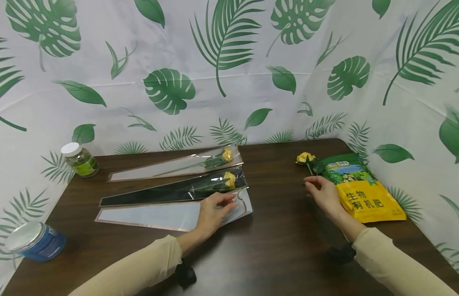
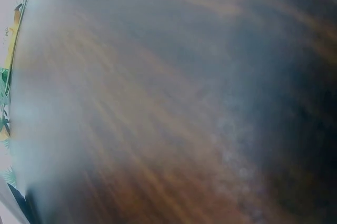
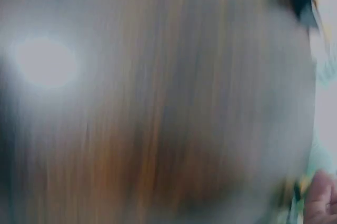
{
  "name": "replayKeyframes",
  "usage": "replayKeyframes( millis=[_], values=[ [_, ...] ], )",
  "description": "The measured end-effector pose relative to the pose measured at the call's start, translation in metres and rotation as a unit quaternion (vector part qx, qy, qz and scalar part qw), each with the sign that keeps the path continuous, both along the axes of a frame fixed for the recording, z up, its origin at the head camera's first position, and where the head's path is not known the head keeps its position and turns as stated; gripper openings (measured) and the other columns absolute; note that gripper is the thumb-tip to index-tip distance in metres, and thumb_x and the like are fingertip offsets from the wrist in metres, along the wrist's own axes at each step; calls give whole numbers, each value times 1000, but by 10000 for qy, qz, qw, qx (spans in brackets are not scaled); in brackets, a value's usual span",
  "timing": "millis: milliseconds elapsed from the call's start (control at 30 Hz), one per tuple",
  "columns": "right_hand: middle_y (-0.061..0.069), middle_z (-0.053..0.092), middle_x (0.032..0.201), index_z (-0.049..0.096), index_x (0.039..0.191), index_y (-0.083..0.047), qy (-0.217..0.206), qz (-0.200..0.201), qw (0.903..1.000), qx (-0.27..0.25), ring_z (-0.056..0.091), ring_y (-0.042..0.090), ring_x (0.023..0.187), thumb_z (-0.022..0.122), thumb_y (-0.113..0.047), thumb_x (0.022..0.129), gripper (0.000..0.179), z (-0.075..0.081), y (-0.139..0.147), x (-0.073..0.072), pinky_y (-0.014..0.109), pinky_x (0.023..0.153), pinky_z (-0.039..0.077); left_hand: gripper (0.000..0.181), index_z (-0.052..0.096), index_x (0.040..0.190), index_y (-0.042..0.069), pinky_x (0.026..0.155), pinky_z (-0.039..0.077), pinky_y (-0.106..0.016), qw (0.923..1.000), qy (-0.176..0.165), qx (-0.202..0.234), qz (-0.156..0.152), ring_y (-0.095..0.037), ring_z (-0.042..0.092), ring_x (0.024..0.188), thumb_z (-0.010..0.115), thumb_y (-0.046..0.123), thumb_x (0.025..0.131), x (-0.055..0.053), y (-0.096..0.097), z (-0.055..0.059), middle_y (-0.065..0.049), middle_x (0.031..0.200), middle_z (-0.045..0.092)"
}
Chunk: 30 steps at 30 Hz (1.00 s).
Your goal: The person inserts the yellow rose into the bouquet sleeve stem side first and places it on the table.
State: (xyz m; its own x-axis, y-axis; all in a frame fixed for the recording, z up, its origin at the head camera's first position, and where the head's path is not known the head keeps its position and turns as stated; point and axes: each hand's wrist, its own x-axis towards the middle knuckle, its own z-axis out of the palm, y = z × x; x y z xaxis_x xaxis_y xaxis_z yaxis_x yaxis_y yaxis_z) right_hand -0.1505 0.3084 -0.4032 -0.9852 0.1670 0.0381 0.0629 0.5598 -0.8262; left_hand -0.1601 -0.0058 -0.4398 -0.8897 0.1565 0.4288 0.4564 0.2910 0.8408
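Note:
In the head view my left hand (image 1: 212,211) pinches the wide right end of a white flower sleeve (image 1: 151,216), the nearest of three sleeves lying side by side. The right hand (image 1: 323,196) holds a yellow rose (image 1: 305,158) by its stem, with the bloom pointing away from me beyond the fingers. Part of this hand (image 3: 320,200) shows at the edge of the right wrist view. A black-backed sleeve (image 1: 140,198) and a clear, pale-backed sleeve (image 1: 140,172) each contain a yellow rose. Both wrist views show mostly blurred tabletop.
A yellow and green fertilizer bag (image 1: 370,199) lies right of the right hand. At the left stand a white-lidded jar (image 1: 81,161) and a blue can (image 1: 44,242). A leaf-print curtain (image 1: 222,111) hangs behind the dark wooden table (image 1: 266,246).

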Motion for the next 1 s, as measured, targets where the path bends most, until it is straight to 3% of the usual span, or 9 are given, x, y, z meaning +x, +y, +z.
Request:
replayKeyframes(
  millis=[100, 233, 367, 533, 700, 867, 1000],
  values=[
    [31, 57, 107, 51, 120, 14, -112, 58, 9956, 934, 59, 35, 88, 47, -9, 98, 32, 3, 24, 1, 35, 68, 54, 19, 75, 92, 7, 65, 52, -19, 9999, -85, -33, 57, -8, 63, 70, 79, 6, 73, 0, -1, 0, -3, 78, 70],
    [31, 59, 95, 51, 114, 18, -388, 214, 9862, 1593, 59, 27, 69, 50, -7, 95, 31, -1, 40, -1, 34, 56, 49, 19, 76, 91, 7, 64, 52, -19, 9998, -122, -78, 96, -7, 62, 70, 79, 6, 72, 0, -2, 0, -3, 78, 69],
    [28, 61, 90, 51, 113, 18, -911, 239, 9848, 1456, 59, 19, 64, 53, -8, 93, 33, -6, 44, -7, 33, 54, 49, 18, 76, 90, 7, 63, 51, -18, 9999, -90, -61, 91, -7, 61, 69, 79, 6, 73, 0, -1, 2, -3, 78, 70],
    [21, 63, 87, 54, 111, 15, -1583, 74, 9835, 875, 60, 15, 66, 57, -9, 91, 31, -7, 39, -16, 34, 60, 55, 18, 75, 91, 7, 63, 51, -18, 9999, -91, -31, 80, -6, 61, 69, 79, 7, 73, -2, 0, 2, -3, 79, 70],
    [16, 62, 86, 59, 103, 13, -1648, 241, 9834, 718, 58, 15, 67, 59, -11, 90, 27, -5, 30, -20, 34, 61, 56, 18, 75, 91, 7, 62, 50, -17, 9999, -104, -17, 87, -5, 60, 69, 79, 7, 73, -2, 1, 3, -3, 79, 70],
    [7, 59, 74, 62, 93, 8, -1739, 367, 9814, 723, 54, 12, 60, 56, -12, 92, 21, -4, 26, -21, 29, 56, 53, 17, 75, 91, 6, 63, 50, -17, 9998, -189, -31, 5, -5, 61, 70, 78, 7, 74, -1, 2, 4, -3, 81, 71],
    [3, 59, 75, 61, 93, 7, -1800, 443, 9817, 442, 53, 10, 61, 55, -11, 93, 19, -5, 25, -21, 26, 56, 52, 17, 75, 91, 6, 63, 51, -18, 9998, -192, -61, -34, -6, 62, 71, 78, 6, 74, 0, 2, 4, -4, 81, 71]
  ],
)
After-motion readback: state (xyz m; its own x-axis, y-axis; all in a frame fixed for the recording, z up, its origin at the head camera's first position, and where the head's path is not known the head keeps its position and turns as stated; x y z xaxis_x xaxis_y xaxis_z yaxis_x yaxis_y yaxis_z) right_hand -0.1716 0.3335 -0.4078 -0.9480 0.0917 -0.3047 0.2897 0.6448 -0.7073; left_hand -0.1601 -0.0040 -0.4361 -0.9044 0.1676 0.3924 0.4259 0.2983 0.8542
